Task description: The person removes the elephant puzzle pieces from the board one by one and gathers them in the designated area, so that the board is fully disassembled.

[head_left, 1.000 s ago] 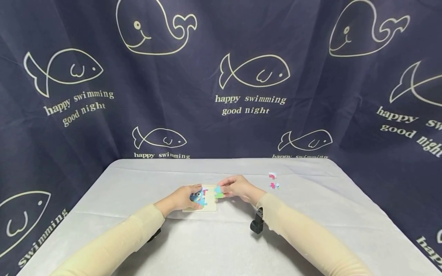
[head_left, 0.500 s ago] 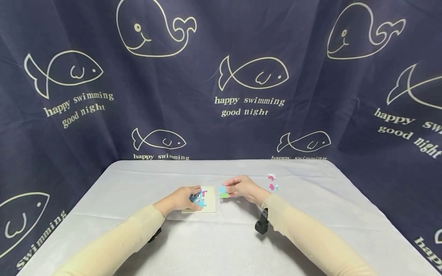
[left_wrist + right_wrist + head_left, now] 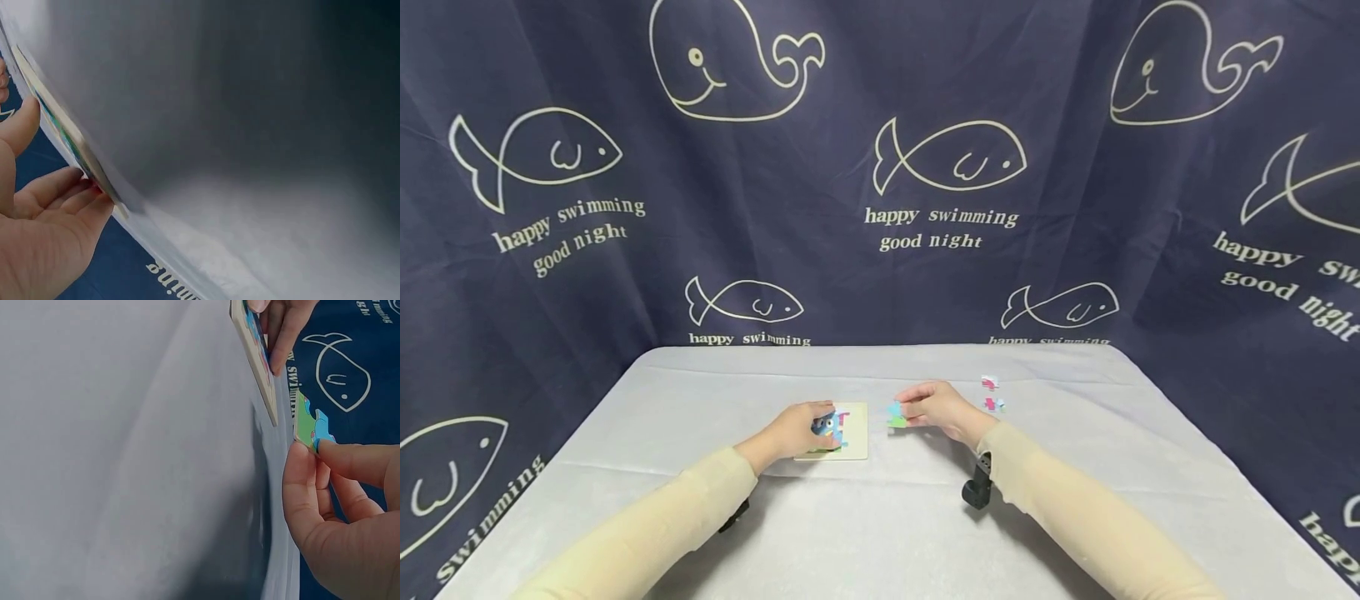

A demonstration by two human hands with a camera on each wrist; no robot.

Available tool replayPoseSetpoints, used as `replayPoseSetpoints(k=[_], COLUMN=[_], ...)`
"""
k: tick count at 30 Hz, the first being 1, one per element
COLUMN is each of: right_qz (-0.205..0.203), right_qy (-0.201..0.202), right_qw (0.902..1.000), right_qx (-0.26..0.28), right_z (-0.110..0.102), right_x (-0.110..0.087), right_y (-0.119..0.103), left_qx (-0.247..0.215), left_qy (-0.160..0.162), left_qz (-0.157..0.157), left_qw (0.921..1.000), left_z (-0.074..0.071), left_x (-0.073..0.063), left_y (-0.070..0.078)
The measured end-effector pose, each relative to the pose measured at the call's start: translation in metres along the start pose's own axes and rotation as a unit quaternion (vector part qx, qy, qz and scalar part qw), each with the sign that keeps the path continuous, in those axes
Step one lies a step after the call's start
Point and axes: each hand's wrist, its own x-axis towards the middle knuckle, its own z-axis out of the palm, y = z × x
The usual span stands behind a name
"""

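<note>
Facing a dark blue curtain (image 3: 842, 67) printed with fish and whales, you work at a desk (image 3: 880, 542) under a pale grey cloth. Your left hand (image 3: 790, 431) rests over the puzzle, its fingers spread across the fitted part and touching it, not curled round anything that shows. Your right hand (image 3: 943, 408) is grasping one piece, pinched between thumb and fingertips, to the right of the puzzle.

The board (image 3: 857, 433) lies flat on the desk beneath your left hand. Its left side carries the joined pieces (image 3: 830, 432), a blue picture with eyes; how many there are you cannot tell, since your hand covers some. The right side is bare, so you look to be roughly midway through.

What is left seems to be that bare strip. The blue-and-green piece (image 3: 306, 425) in your right hand is near the board but apart from it. Well off to the right lie loose pieces, one pink and white (image 3: 990, 383), with more pink and blue (image 3: 992, 404) just nearer you; whether that is one piece or two is too small to tell.
</note>
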Motion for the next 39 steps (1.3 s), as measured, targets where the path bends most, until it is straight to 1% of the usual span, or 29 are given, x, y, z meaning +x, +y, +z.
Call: replayPoseSetpoints(k=[5,11,16,20,24,28,35,39], right_qz=[0.001,0.006,0.003,0.002,-0.002,-0.010,-0.010,-0.006], right_qy=[-0.003,0.000,-0.001,0.000,0.009,0.013,0.022,0.028], right_qw=[1.0000,1.0000,1.0000,1.0000,0.9999,0.9998,0.9996,0.9995], right_qx=[0.005,0.000,0.006,0.010,0.010,0.014,0.015,0.015], right_z=[-0.003,-0.007,-0.009,-0.015,-0.023,-0.030,-0.042,-0.052], right_x=[-0.001,-0.005,-0.006,-0.005,-0.005,-0.007,-0.011,-0.014], right_y=[0.002,0.003,0.002,0.005,0.005,0.004,0.008,0.009], left_qx=[-0.007,-0.013,-0.025,-0.038,-0.054,-0.055,-0.041,-0.046], left_qy=[0.017,0.021,0.030,0.044,0.068,0.085,0.088,0.088], left_qz=[-0.015,-0.022,-0.046,-0.064,-0.080,-0.093,-0.105,-0.112], left_qw=[0.9997,0.9995,0.9982,0.9962,0.9930,0.9905,0.9897,0.9888], left_z=[0.005,0.005,0.003,0.003,0.005,0.007,0.008,0.009], left_x=[-0.001,-0.003,-0.004,-0.003,0.000,0.003,0.001,0.000], left_y=[0.001,0.003,0.004,0.005,0.006,0.007,0.014,0.013])
